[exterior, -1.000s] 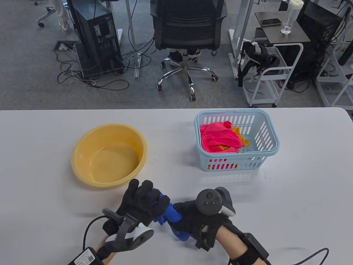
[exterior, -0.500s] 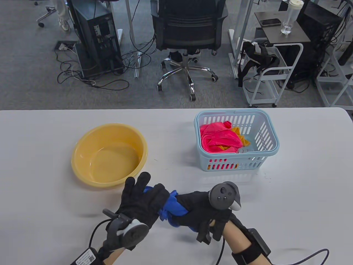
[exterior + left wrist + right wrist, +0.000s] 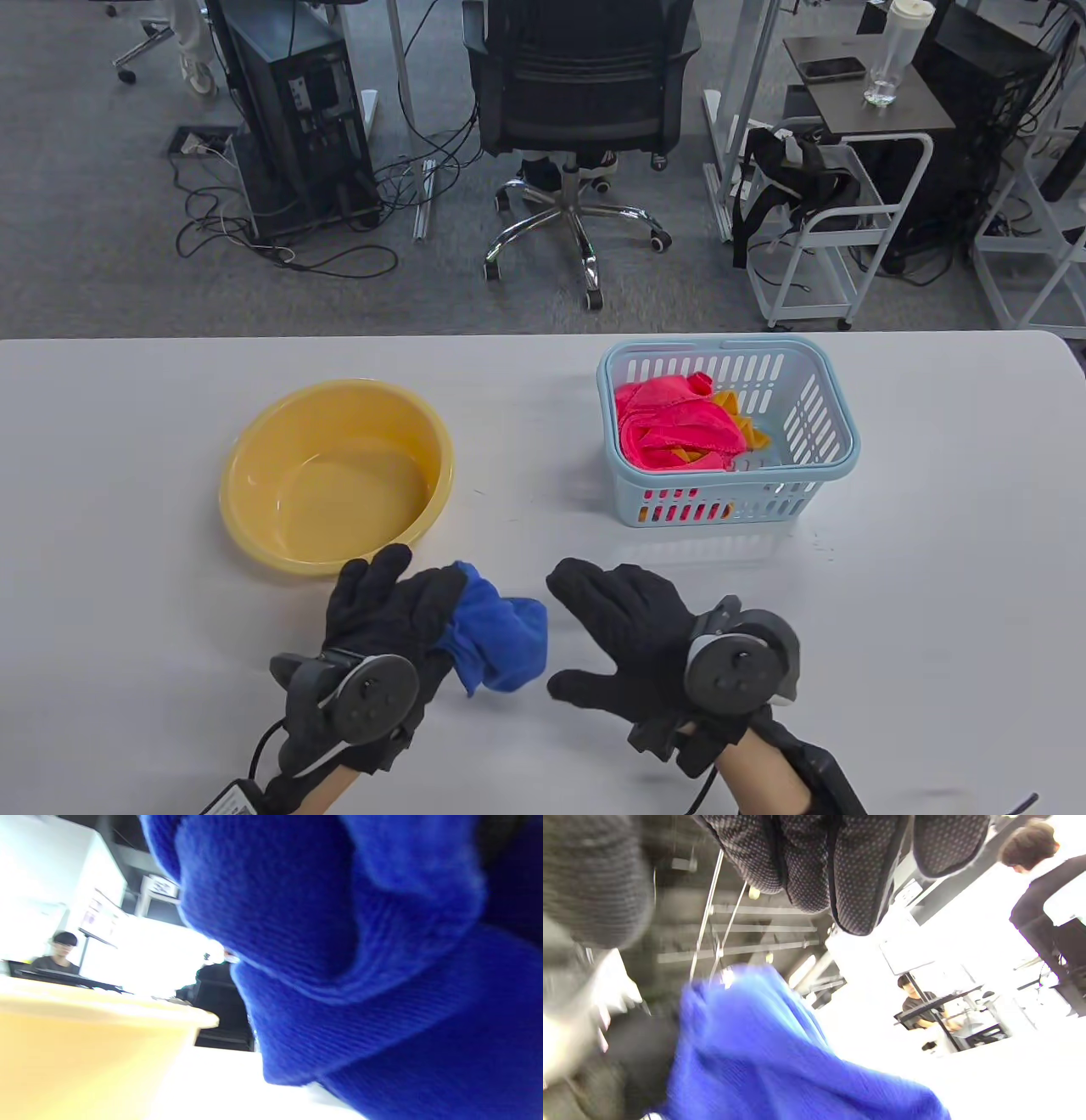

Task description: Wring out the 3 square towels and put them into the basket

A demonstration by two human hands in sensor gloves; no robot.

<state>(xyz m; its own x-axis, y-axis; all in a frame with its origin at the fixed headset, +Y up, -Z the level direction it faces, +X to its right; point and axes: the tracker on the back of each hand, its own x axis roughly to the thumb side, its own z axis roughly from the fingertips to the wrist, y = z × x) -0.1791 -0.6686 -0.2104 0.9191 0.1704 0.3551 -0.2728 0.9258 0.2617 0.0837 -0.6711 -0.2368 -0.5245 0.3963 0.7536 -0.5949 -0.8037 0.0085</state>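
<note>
Table view first: we see the blue towel (image 3: 498, 635) bunched in the left hand (image 3: 386, 607), whose grip curls round one end while the rest bulges out to the right, near the desk's (image 3: 933, 552) front edge. Our right hand (image 3: 632, 632) hangs just beside it, fingers spread, touching nothing. The yellow basin (image 3: 335, 475) sits left of centre; the basket (image 3: 730, 429), toward the desk's far edge, holds a pink towel (image 3: 670, 420) and an orange towel (image 3: 742, 424). Beyond stands an office chair (image 3: 581, 110). Left wrist view: blue cloth fills the frame beside the basin wall. Right wrist view: straight fingertips (image 3: 857, 866) hang apart from the towel.
</note>
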